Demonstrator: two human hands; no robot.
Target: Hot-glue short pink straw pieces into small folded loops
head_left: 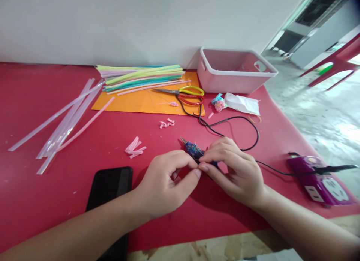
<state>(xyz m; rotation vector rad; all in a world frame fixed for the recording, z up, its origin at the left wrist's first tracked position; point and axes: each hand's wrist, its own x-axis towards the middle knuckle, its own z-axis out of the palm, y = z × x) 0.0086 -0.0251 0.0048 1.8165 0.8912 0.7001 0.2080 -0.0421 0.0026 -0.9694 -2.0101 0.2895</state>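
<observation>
My left hand (171, 180) and my right hand (234, 169) meet at their fingertips above the table's near middle. Thumb and forefinger of each are pinched together, and whatever lies between them is too small or hidden to name. Just behind the fingers a dark blue, speckled glue gun (194, 150) lies with its metal tip pointing up and left; my right hand covers part of it. Left of it are short cut pieces of pink pipe cleaner (135, 147). Farther back lie curled pink pieces (167, 123).
Scissors (177, 91) and a pipe cleaner bundle (140, 77) lie on orange paper (126, 105). Clear glue sticks (70, 118) are at left, a phone (112, 182) by my left forearm. A pink bin (230, 83) stands behind. A black cord (257, 135) loops near a purple power strip (317, 178).
</observation>
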